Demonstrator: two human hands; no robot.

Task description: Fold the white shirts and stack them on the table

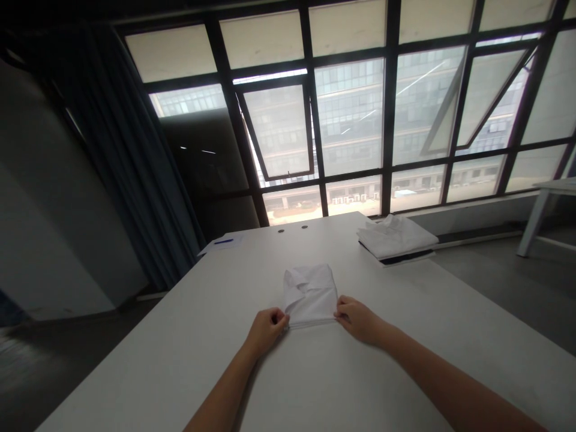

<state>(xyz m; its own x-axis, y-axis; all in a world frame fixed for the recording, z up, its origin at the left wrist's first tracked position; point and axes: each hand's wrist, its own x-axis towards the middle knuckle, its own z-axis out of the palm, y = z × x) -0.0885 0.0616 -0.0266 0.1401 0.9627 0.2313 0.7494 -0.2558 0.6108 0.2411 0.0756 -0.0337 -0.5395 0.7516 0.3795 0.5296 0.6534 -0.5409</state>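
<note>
Lengthwise, the folded white shirt [310, 294] points collar-first away from both hands [265, 332] [360, 320].

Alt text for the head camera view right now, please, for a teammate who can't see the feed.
The left hand and right hand hold the near corners of a folded white collared shirt on a white table. A stack of folded white clothes lies farther along the table, before large windows.

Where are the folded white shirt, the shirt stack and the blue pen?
folded white shirt [315, 300], head view, on the folded front below the collar
stack of folded shirts [396, 239], head view, on the top shirt
blue pen [224, 241], head view, on its barrel
</note>
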